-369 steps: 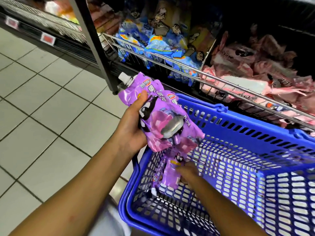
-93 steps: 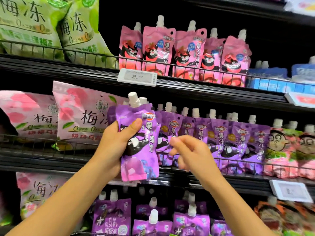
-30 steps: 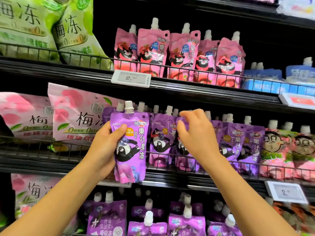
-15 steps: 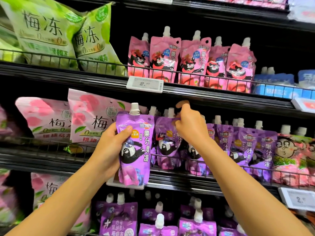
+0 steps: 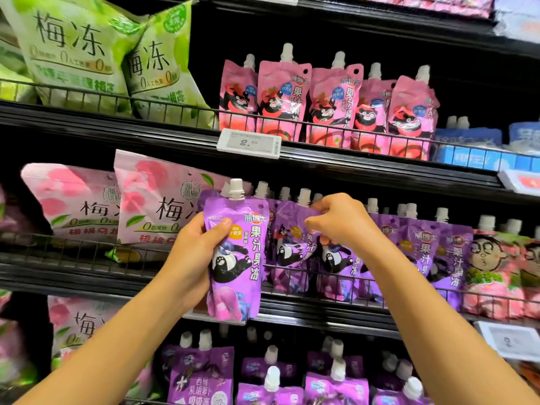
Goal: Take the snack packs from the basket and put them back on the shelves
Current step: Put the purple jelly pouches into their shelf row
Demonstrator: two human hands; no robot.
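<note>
My left hand (image 5: pixel 194 255) grips a purple spouted jelly pack (image 5: pixel 238 258) with a black bear on it, upright, in front of the middle shelf (image 5: pixel 321 312). My right hand (image 5: pixel 340 222) pinches the top of another purple pack (image 5: pixel 289 247) that stands in the row behind the shelf's wire rail. More purple packs (image 5: pixel 423 249) of the same kind fill the row to the right. The basket is out of view.
Pink peach bags (image 5: pixel 152 206) lie left on the middle shelf, cartoon-face pouches (image 5: pixel 491 267) at its right end. The upper shelf holds green bags (image 5: pixel 79 54), pink bear packs (image 5: pixel 327 97) and a price tag (image 5: pixel 249 142). Darker purple pouches (image 5: pixel 271 381) stand on the lower shelf.
My right hand has shifted from the pack spouts down onto a shelved pack's top edge and now pinches it. The left hand still holds its pack in about the same place.
</note>
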